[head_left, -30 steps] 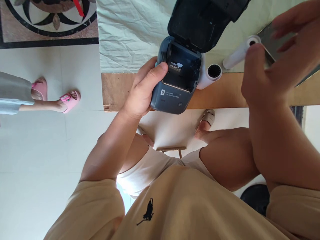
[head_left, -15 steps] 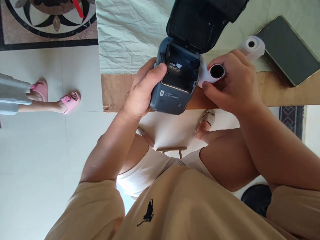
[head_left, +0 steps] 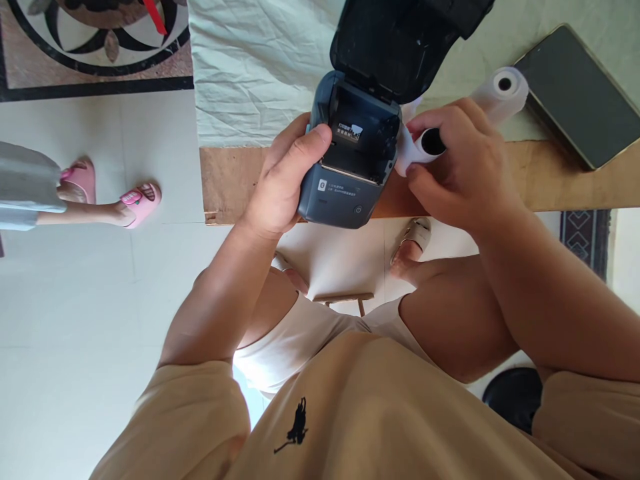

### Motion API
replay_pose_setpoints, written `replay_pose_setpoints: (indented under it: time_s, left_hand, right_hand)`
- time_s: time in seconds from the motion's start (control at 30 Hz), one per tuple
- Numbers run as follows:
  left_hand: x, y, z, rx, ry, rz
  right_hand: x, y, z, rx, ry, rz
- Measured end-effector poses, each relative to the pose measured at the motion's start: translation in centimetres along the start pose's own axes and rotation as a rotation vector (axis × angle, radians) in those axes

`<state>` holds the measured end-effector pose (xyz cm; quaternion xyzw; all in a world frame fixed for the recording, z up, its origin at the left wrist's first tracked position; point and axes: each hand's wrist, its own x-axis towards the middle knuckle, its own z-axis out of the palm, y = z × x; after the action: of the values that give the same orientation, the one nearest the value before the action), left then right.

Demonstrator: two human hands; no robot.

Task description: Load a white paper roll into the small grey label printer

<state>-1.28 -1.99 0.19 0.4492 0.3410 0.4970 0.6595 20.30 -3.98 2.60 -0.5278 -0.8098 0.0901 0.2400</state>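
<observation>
A small dark blue printer (head_left: 345, 193) is gripped in my left hand (head_left: 287, 177), thumb on its near left edge. Its black lid (head_left: 387, 50) hangs open, showing an inner bay with a white label. Beside its right side, my right hand (head_left: 463, 160) pinches a white paper roll (head_left: 420, 150) with a dark core, between thumb and fingers. Some loose paper by the roll is partly hidden behind the printer. Another white roll (head_left: 500, 97) lies on the cloth just beyond my right hand.
A dark phone or tablet (head_left: 583, 97) lies at the right on the green cloth (head_left: 250, 73). The wooden table edge (head_left: 233, 177) runs below the hands. At the left, another person's feet in pink slippers (head_left: 143, 203) stand on the tiled floor. A wooden stool (head_left: 345, 298) shows between my legs.
My right hand has shifted slightly left and turned the paper roll a little, with its dark core closer to the printer. The printer and my left hand have barely moved.
</observation>
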Motion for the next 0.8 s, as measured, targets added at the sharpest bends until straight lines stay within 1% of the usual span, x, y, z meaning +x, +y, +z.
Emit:
replay_pose_setpoints:
  time_s: [0.13, 0.3, 0.47, 0.53, 0.63, 0.7, 0.8]
  left_hand:
    - [0.07, -0.11, -0.04, 0.023, 0.001, -0.021]
    - [0.04, 0.06, 0.04, 0.026, 0.009, -0.039]
    - [-0.02, 0.24, 0.16, 0.002, 0.018, -0.023]
    - [-0.11, 0.38, 0.21, -0.003, 0.01, -0.031]
    - [-0.22, 0.49, 0.27, -0.004, 0.012, -0.037]
    - [-0.24, 0.48, 0.27, -0.02, 0.017, -0.022]
    - [-0.22, 0.48, 0.24, -0.037, -0.004, -0.023]
  right_hand:
    - [-0.1, -0.02, -0.03, -0.027, 0.052, 0.034]
    - [-0.03, -0.23, -0.17, 0.005, -0.007, 0.033]
    - [-0.13, -0.13, -0.07, -0.027, 0.019, 0.051]
    - [-0.26, -0.08, -0.09, 0.033, 0.01, 0.042]
    - [-0.34, -0.12, -0.09, 0.157, -0.047, 0.033]
    - [-0.29, -0.17, -0.05, 0.13, -0.053, 0.021]
    - [-0.19, -0.24, -0.07, 0.015, 0.001, 0.027]
